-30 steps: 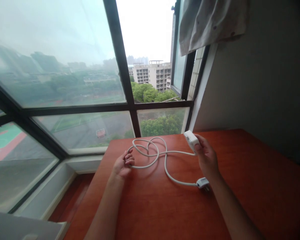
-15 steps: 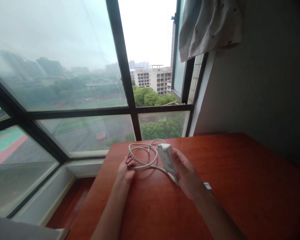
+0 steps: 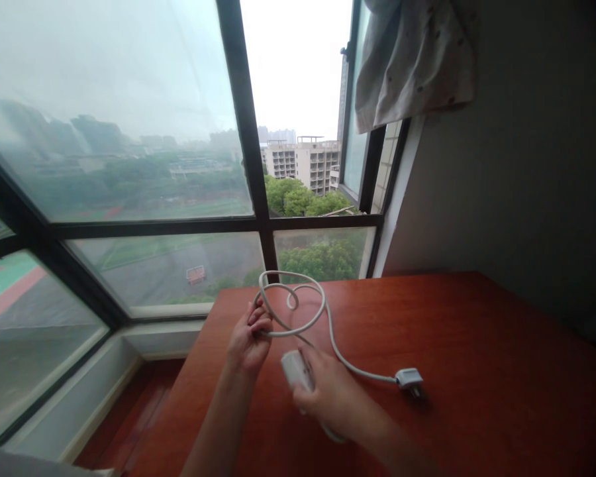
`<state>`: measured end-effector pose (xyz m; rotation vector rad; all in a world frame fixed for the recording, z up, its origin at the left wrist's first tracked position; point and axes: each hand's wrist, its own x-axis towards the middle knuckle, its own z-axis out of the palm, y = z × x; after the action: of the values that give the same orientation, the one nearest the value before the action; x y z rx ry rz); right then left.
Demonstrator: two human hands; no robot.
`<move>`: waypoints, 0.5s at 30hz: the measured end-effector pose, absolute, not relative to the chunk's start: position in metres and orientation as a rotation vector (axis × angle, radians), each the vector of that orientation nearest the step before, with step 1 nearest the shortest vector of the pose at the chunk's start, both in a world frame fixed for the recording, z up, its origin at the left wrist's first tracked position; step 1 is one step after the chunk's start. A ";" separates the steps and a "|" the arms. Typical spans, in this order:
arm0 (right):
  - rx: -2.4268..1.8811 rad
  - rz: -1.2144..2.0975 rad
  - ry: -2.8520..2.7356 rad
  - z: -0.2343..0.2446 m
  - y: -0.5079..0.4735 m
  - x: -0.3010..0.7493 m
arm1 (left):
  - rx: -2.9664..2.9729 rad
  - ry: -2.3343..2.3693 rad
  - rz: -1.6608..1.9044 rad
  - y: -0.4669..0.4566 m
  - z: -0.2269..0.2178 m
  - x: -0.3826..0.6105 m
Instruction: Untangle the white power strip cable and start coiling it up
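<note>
We hold the white cable [image 3: 298, 311] looped up above the near-left part of the red table [image 3: 477, 371]: our left hand [image 3: 248, 338] pinches the coil shut between its fingers, and our right hand [image 3: 328, 397] is closed around the adapter brick [image 3: 295, 368]. The plug [image 3: 408, 378] lies on the table to the right. If the pinch loosens, we judge the stiff loops could spring apart.

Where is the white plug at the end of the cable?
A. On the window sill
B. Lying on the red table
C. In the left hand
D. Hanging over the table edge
B: the plug lies on the table, clear of both hands.
</note>
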<state>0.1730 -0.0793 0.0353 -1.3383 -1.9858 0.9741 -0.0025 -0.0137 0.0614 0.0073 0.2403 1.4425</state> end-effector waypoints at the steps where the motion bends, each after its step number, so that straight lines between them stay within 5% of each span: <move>1: -1.425 0.838 -2.088 0.031 -0.084 0.164 | 0.000 0.243 1.428 -0.015 0.063 -0.002; 6: -1.639 0.567 -2.222 0.008 -0.093 0.121 | -0.012 0.246 1.393 -0.017 0.064 0.000; 15: -1.095 0.903 -2.061 0.020 -0.085 0.145 | -0.009 0.256 1.385 -0.011 0.052 -0.008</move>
<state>0.1446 -0.0846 0.0197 -1.0946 -2.0613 0.9033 -0.0077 -0.0108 0.0523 -0.0090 0.2560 1.3854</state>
